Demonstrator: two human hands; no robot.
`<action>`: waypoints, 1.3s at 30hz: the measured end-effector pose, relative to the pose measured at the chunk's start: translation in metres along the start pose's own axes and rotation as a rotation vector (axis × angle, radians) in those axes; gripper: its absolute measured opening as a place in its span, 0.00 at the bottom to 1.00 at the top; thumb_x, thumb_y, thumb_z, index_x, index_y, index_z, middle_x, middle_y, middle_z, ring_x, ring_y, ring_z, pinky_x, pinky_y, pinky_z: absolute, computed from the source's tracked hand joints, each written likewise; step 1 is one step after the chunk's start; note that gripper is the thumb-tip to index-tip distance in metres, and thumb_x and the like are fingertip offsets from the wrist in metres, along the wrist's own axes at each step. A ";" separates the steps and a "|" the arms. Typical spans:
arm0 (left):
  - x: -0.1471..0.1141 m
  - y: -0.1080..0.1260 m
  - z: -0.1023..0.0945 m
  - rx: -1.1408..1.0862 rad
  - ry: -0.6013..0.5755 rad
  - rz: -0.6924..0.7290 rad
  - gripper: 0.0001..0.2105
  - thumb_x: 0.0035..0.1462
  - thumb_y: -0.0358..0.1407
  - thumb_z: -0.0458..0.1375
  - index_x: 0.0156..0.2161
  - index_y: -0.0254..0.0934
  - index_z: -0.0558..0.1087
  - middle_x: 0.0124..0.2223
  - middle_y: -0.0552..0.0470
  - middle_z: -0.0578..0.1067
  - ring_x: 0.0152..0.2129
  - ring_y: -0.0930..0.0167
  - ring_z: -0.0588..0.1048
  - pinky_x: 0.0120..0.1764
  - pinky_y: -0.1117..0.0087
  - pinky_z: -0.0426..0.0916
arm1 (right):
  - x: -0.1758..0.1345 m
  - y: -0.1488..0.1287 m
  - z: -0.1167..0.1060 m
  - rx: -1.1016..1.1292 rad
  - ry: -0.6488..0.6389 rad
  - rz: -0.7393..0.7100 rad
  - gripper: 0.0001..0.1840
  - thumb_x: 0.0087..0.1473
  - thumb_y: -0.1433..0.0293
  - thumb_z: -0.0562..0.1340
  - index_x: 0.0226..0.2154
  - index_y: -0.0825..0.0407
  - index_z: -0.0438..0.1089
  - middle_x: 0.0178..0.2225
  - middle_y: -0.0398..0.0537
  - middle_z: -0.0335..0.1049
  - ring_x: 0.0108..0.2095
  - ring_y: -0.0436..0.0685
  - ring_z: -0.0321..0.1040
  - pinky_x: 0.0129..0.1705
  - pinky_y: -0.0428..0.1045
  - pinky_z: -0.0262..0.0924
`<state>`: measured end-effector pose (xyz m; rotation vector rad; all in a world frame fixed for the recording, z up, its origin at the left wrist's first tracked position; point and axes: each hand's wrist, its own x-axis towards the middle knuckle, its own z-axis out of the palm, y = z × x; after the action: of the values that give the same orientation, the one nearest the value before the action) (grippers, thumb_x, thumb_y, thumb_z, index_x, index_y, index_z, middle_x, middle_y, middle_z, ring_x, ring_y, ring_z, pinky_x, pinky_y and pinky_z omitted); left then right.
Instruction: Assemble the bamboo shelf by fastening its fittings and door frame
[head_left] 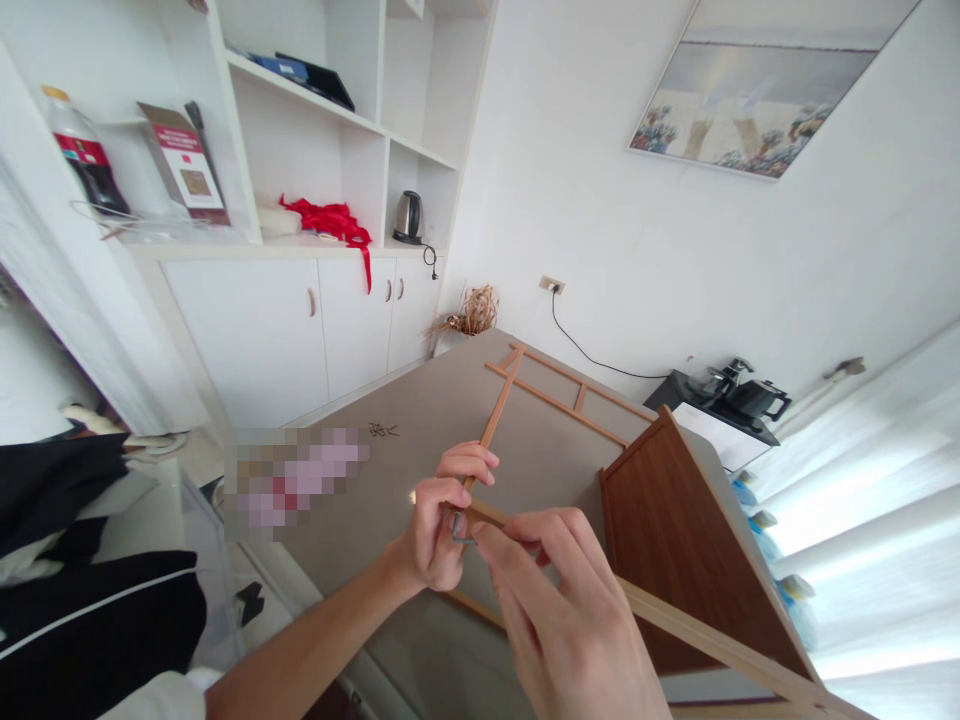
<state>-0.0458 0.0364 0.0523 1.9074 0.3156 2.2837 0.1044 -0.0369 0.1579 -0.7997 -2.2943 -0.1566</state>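
Note:
My left hand (442, 515) is closed round a corner of a slim wooden frame (499, 405), where one strip meets a longer rail. In my right hand (570, 600) a small L-shaped hex key (459, 530) is pinched between thumb and fingers, its short bent end close to my left fingertips at the joint. Whether the key's tip sits in a screw is hidden. From under my right hand the long rail (697, 620) runs toward the lower right. A ladder-like wooden frame piece (555, 385) lies on the grey table (405, 400) beyond my hands.
A brown wooden panel (682, 530) stands at the right. Small metal screws (382, 430) lie left on the table, near a blurred pinkish patch (307, 480). A water-kettle unit (720, 400) stands behind, by bottles (765, 530). White shelves (360, 120) line the left wall.

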 end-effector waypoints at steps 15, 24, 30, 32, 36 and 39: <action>0.003 0.002 0.000 0.008 -0.003 0.005 0.06 0.68 0.36 0.47 0.48 0.42 0.60 0.45 0.47 0.71 0.48 0.60 0.72 0.51 0.43 0.67 | 0.004 -0.005 0.002 0.024 0.017 0.037 0.13 0.65 0.75 0.57 0.47 0.46 0.74 0.39 0.49 0.68 0.40 0.53 0.64 0.37 0.46 0.66; -0.001 0.000 0.000 -0.003 -0.002 -0.008 0.06 0.68 0.35 0.47 0.48 0.42 0.60 0.45 0.47 0.71 0.48 0.60 0.72 0.52 0.43 0.66 | 0.002 -0.007 0.007 0.057 0.048 0.071 0.13 0.66 0.74 0.56 0.46 0.46 0.75 0.38 0.49 0.67 0.40 0.53 0.63 0.37 0.47 0.64; -0.001 0.000 0.000 -0.013 0.008 -0.023 0.07 0.66 0.35 0.49 0.49 0.43 0.59 0.45 0.48 0.71 0.49 0.60 0.72 0.52 0.45 0.66 | 0.004 -0.007 0.011 0.061 0.103 0.065 0.13 0.66 0.75 0.56 0.46 0.48 0.74 0.39 0.49 0.66 0.40 0.53 0.62 0.37 0.47 0.61; 0.000 0.000 0.000 -0.001 0.004 -0.015 0.07 0.67 0.34 0.48 0.49 0.43 0.59 0.46 0.48 0.71 0.49 0.60 0.71 0.53 0.44 0.65 | 0.005 -0.006 0.008 0.057 0.073 0.053 0.11 0.64 0.76 0.58 0.44 0.48 0.74 0.38 0.48 0.67 0.39 0.53 0.62 0.38 0.47 0.61; -0.001 0.000 0.000 -0.001 -0.009 -0.006 0.07 0.68 0.35 0.46 0.49 0.42 0.59 0.46 0.47 0.71 0.49 0.59 0.71 0.54 0.42 0.63 | 0.007 -0.003 0.003 0.043 0.069 -0.007 0.07 0.62 0.76 0.61 0.40 0.50 0.73 0.33 0.46 0.69 0.35 0.53 0.62 0.38 0.49 0.59; -0.002 -0.001 0.000 -0.006 -0.003 -0.007 0.07 0.68 0.36 0.47 0.49 0.42 0.59 0.46 0.47 0.71 0.49 0.59 0.71 0.54 0.42 0.63 | 0.005 -0.003 0.004 0.025 0.077 -0.013 0.07 0.62 0.77 0.61 0.37 0.51 0.73 0.31 0.44 0.69 0.34 0.53 0.62 0.38 0.50 0.56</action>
<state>-0.0456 0.0364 0.0504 1.9039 0.3145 2.2739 0.0978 -0.0352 0.1587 -0.7537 -2.2248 -0.1618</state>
